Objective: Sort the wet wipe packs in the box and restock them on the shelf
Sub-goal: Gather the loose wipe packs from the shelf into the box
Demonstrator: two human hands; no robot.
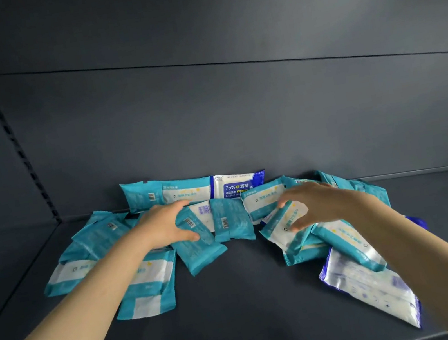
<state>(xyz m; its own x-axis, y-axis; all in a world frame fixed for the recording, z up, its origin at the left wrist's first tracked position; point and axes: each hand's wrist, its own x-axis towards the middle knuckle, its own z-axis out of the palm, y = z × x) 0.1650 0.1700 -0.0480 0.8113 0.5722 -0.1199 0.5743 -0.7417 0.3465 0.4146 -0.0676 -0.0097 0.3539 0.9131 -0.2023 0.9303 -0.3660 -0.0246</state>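
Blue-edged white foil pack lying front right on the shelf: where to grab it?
Pinch the blue-edged white foil pack by its near end, coming from the front: it lies flat, its far end tucked under a teal-and-white pack, while the near end is free.

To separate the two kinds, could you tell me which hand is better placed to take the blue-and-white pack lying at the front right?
Right, probably. The blue-and-white pack lies beside the right forearm, near the right hand; the left hand grips a teal pack far to the left.
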